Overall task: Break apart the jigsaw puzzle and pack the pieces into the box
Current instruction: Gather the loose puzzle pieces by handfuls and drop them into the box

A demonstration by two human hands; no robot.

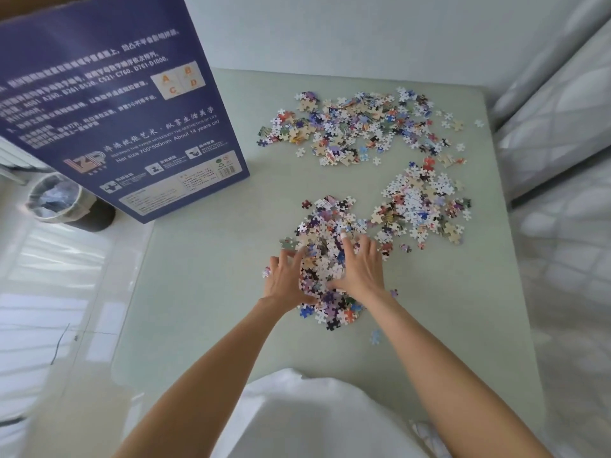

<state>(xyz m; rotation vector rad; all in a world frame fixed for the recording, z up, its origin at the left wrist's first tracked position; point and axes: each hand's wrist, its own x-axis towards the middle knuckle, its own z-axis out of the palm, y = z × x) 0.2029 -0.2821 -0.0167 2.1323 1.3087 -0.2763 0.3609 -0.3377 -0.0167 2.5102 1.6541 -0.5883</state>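
Loose jigsaw pieces lie in three heaps on the pale green table [205, 292]. The near heap [325, 226] sits between my hands. My left hand [287, 283] presses against its left side with fingers spread. My right hand [358, 267] rests on its right side, fingers spread over the pieces. Neither hand has lifted anything. A second heap [423, 203] lies to the right, and a wide far heap [357, 127] spreads near the back edge. The tall blue puzzle box [109, 104] stands upright at the table's left, printed back facing me.
A bin with a plastic liner [56, 200] stands on the floor left of the table. A bed with a white cover [562, 160] runs along the right side. Single stray pieces [376, 336] lie near the table's front. My white shirt [314, 421] fills the bottom.
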